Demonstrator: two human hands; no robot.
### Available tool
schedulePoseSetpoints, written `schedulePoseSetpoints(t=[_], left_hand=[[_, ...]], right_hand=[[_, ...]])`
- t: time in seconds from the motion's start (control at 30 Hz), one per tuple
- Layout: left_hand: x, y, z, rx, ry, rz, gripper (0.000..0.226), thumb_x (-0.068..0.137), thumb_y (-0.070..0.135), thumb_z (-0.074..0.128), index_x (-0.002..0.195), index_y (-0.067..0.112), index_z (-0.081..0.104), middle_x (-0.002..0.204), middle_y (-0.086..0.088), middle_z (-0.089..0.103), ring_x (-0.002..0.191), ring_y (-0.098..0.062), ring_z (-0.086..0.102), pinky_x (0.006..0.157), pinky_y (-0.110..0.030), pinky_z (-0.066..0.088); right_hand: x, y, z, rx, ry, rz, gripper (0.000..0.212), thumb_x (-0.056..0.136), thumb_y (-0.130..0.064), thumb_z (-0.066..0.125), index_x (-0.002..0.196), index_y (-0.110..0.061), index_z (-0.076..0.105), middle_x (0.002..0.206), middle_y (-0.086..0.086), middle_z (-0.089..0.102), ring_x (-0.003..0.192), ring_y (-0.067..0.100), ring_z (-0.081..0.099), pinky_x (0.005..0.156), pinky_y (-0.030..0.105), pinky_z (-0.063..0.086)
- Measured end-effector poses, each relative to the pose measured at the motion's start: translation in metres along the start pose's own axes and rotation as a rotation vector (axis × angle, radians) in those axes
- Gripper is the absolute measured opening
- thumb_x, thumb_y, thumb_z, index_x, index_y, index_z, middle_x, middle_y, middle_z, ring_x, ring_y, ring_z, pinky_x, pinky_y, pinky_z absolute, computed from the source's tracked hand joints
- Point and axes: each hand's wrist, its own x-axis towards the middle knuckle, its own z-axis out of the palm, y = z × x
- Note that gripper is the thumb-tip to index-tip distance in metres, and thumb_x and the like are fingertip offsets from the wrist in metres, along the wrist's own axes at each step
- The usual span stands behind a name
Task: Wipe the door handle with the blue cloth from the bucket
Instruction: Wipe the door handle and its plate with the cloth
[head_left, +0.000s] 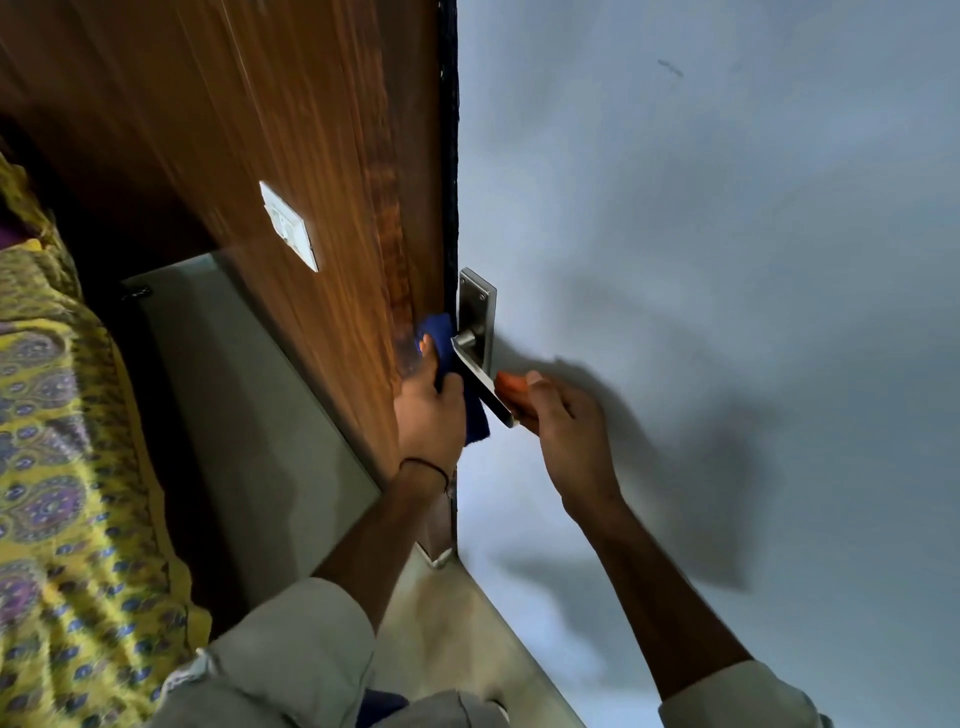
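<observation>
A brushed-metal door handle (480, 376) with a rectangular backplate (475, 306) sits on the edge of a pale grey-blue door (701, 260). My left hand (428, 415) is shut on a dark blue cloth (441, 338) and presses it against the left side of the lever, near its pivot. The cloth hangs down behind the lever to about its tip. My right hand (561, 421) is at the lever's free end, its fingers curled around the tip from the right. No bucket is in view.
A wood-grain wall panel (311, 156) with a white switch plate (288, 226) stands left of the door. A bed with a yellow patterned cover (57, 467) fills the left side. Pale floor tiles (249, 415) lie between the bed and the panel.
</observation>
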Motion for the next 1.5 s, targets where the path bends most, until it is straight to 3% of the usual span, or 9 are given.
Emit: schedulePoseSetpoints(t=[0.17,0.3,0.43,0.57,0.9,1.07,1.17,1.33,1.5], left_hand=[[-0.051,-0.009,0.005,0.106,-0.01,0.159,0.057,0.085,0.013,0.042,0.142,0.018,0.047,0.106,-0.021,0.065,0.089,-0.035,0.062,0.075,-0.033,0.044],[-0.109,-0.01,0.014,-0.018,-0.152,0.172,0.056,0.081,0.016,0.038,0.134,0.016,0.055,0.072,-0.015,0.058,0.063,-0.02,0.054,0.061,-0.041,0.044],[-0.081,-0.003,0.014,-0.021,-0.037,0.176,0.058,0.082,0.014,0.041,0.14,0.017,0.049,0.077,-0.015,0.058,0.067,-0.019,0.05,0.068,-0.038,0.043],[-0.012,-0.005,0.006,-0.048,0.053,-0.01,0.059,0.077,0.022,0.043,0.135,0.015,0.053,0.093,-0.018,0.061,0.078,-0.033,0.057,0.07,-0.034,0.047],[-0.096,-0.019,0.012,-0.383,-0.238,-0.174,0.031,0.077,0.017,0.049,0.098,0.027,0.069,0.088,-0.016,0.068,0.086,-0.041,0.065,0.081,-0.053,0.056],[-0.027,-0.002,-0.006,-0.602,-0.021,-0.395,0.014,0.079,-0.002,0.056,0.074,0.008,0.063,0.07,-0.012,0.06,0.073,-0.028,0.058,0.071,-0.04,0.048],[0.005,0.004,-0.024,-0.734,-0.066,-0.544,0.015,0.084,-0.001,0.052,0.074,0.005,0.062,0.069,-0.014,0.066,0.072,-0.031,0.062,0.074,-0.04,0.052],[-0.013,-0.008,-0.02,-0.785,-0.205,-0.636,0.017,0.089,0.005,0.046,0.09,0.003,0.064,0.087,-0.019,0.07,0.081,-0.032,0.064,0.076,-0.041,0.054],[-0.049,-0.014,-0.004,-0.778,-0.426,-0.713,0.024,0.09,0.009,0.043,0.091,0.003,0.066,0.079,-0.014,0.073,0.076,-0.029,0.065,0.078,-0.041,0.05]], right_hand=[[0.001,0.0,0.002,-0.009,-0.008,-0.023,0.033,0.101,-0.012,0.043,0.1,-0.012,0.077,0.089,-0.001,0.077,0.091,0.013,0.073,0.088,0.027,0.055],[0.001,0.002,-0.003,-0.031,0.004,-0.053,0.031,0.092,-0.024,0.052,0.075,-0.024,0.078,0.081,0.004,0.078,0.084,0.018,0.073,0.088,0.032,0.056],[0.006,0.003,-0.001,-0.012,-0.003,-0.016,0.032,0.096,-0.021,0.048,0.095,-0.014,0.079,0.093,0.006,0.078,0.091,0.015,0.074,0.093,0.035,0.056],[0.0,0.001,0.001,0.013,0.007,0.006,0.033,0.102,-0.011,0.043,0.111,0.0,0.072,0.099,0.007,0.075,0.09,0.006,0.073,0.083,0.016,0.054],[0.005,0.008,0.0,-0.045,0.045,0.01,0.03,0.098,-0.02,0.049,0.097,-0.012,0.079,0.094,0.004,0.079,0.095,0.016,0.074,0.098,0.041,0.054],[0.003,0.003,0.002,-0.113,0.043,-0.005,0.031,0.1,-0.015,0.047,0.103,-0.009,0.077,0.096,0.004,0.078,0.096,0.015,0.073,0.098,0.042,0.054],[-0.001,0.003,0.002,-0.23,0.053,-0.071,0.033,0.1,-0.021,0.047,0.104,-0.008,0.077,0.094,0.008,0.078,0.092,0.018,0.073,0.093,0.042,0.056],[-0.005,-0.002,-0.002,-0.558,-0.036,-0.217,0.04,0.103,-0.028,0.044,0.078,-0.01,0.069,0.064,0.009,0.062,0.058,0.013,0.057,0.056,0.031,0.044],[0.003,-0.001,-0.006,-0.771,-0.17,-0.317,0.034,0.102,-0.035,0.04,0.118,-0.02,0.066,0.1,0.007,0.069,0.091,0.017,0.063,0.078,0.02,0.043]])
